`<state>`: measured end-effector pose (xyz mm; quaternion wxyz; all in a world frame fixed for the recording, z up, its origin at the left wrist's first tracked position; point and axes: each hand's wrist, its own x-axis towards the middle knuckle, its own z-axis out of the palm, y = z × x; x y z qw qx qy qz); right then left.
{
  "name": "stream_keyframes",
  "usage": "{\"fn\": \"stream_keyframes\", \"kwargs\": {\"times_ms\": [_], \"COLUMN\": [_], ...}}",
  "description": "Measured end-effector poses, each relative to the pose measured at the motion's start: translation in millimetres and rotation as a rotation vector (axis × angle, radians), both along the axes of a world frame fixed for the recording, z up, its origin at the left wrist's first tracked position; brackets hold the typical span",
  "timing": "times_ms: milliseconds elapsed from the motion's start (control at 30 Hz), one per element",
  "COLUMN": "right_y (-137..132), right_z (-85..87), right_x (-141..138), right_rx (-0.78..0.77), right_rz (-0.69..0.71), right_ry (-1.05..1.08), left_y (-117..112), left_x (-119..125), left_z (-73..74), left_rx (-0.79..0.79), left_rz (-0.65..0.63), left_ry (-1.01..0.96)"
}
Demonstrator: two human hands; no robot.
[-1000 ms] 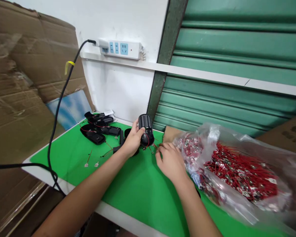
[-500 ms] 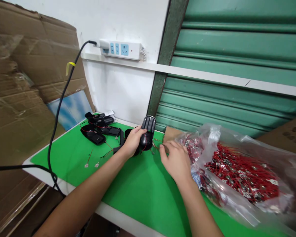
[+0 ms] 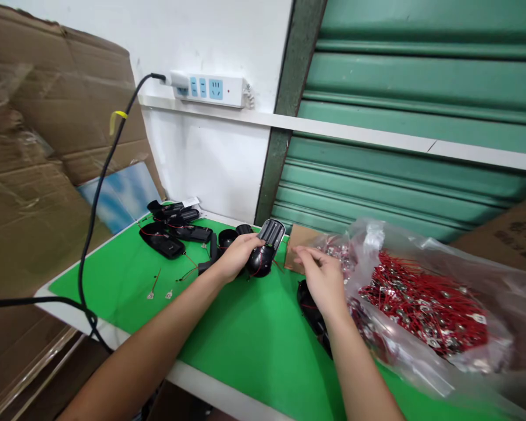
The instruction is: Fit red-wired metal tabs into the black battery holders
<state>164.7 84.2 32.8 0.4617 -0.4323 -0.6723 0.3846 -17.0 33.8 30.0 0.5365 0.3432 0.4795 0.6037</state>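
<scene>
My left hand (image 3: pixel 239 257) is closed on a black plastic housing (image 3: pixel 262 261) with a ribbed battery compartment at its upper end and a red wire across its rounded part. The housing is tilted toward the right. To the right of it and apart from it, my right hand (image 3: pixel 322 275) is closed in a pinch, thumb against fingertips; what it pinches, if anything, is too small to make out. A black shell (image 3: pixel 309 307) with a red wire lies partly hidden under my right wrist. Behind my left hand stand black cup-shaped parts (image 3: pixel 227 237).
Several black housings (image 3: pixel 162 240) with wires lie at the back left of the green mat (image 3: pixel 245 333). Two small metal contacts (image 3: pixel 151 295) lie nearer. A clear bag (image 3: pixel 377 234) of red-wired pieces (image 3: pixel 425 304) fills the right side. A black cable (image 3: pixel 97 193) hangs at left.
My right hand has drawn away from the housing's wires and its fingers have come together. The housing has tilted to the right in my left hand. The black shell has come into view.
</scene>
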Motion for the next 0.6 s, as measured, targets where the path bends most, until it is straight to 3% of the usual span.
{"fn": "stream_keyframes", "kwargs": {"times_ms": [400, 600], "right_y": [5.0, 4.6], "right_z": [-1.1, -1.2], "right_x": [0.8, 2.0], "right_rx": [-0.076, -0.062], "right_rz": [-0.054, -0.024], "right_ry": [0.146, 0.222], "left_y": [-3.9, -5.5], "left_x": [0.6, -2.1], "left_z": [2.9, 6.1], "left_rx": [-0.027, -0.137], "left_rz": [-0.056, -0.147], "left_ry": [-0.092, -0.181]}}
